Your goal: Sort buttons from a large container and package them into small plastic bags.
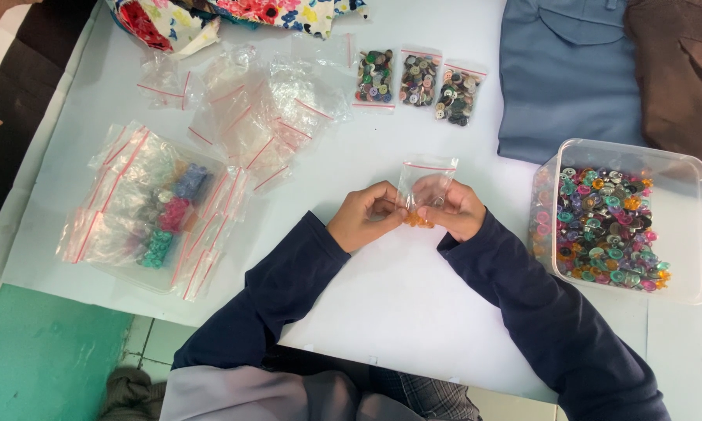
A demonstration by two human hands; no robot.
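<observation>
Head view shows the left hand (364,214) and right hand (456,209) meeting mid-table, each pinching a lower side of a small clear plastic zip bag with a red seal line (426,181) that stands upright between them with a few orange buttons (416,221) at its bottom; keeping the mouth up and both pinches low and firm should stop the buttons spilling. To the right sits a clear plastic tub of mixed coloured buttons (682,226), at the far side 3 filled button bags (417,80), and to the left a pile of empty zip bags (250,117) beside sorted packets (160,206), none of them crowding the hands.
</observation>
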